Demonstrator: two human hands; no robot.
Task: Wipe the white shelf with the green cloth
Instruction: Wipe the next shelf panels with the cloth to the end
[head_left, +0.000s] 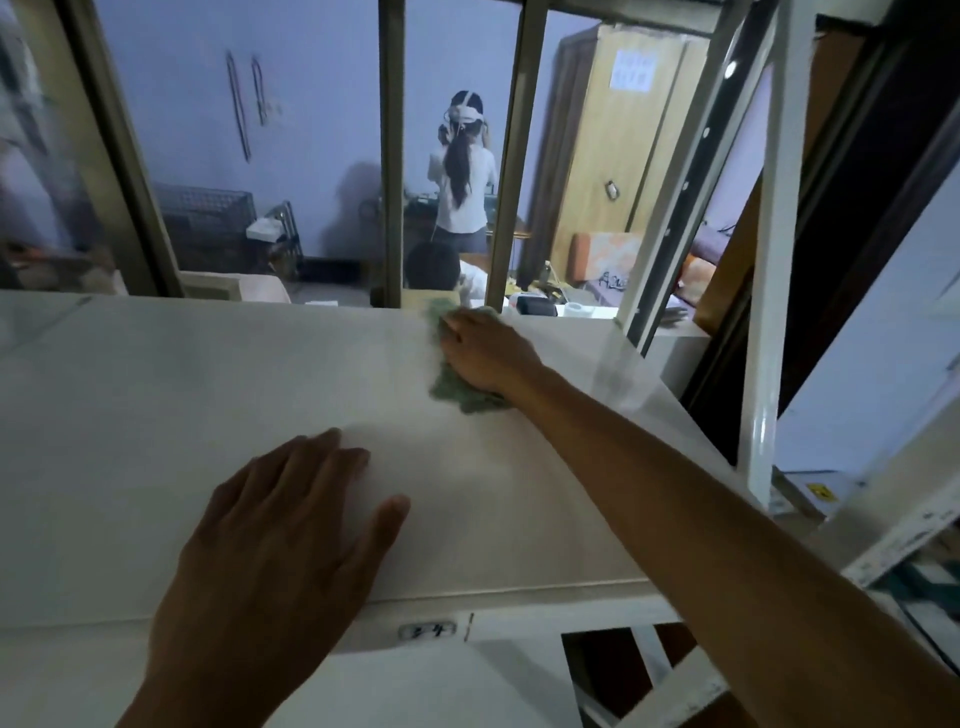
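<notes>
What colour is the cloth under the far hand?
Green, a pale mottled shade; the green cloth shows under the right hand in the head view.

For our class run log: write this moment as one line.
step: wiping | right hand: presses green cloth at far edge | left hand: flat on white shelf

Left hand (275, 535) flat on shelf (156, 415) near front edge. Right hand (485, 353) on cloth (457, 389) at back edge, right of centre. Beyond the shelf, apparently a window frame (390, 156).
</notes>
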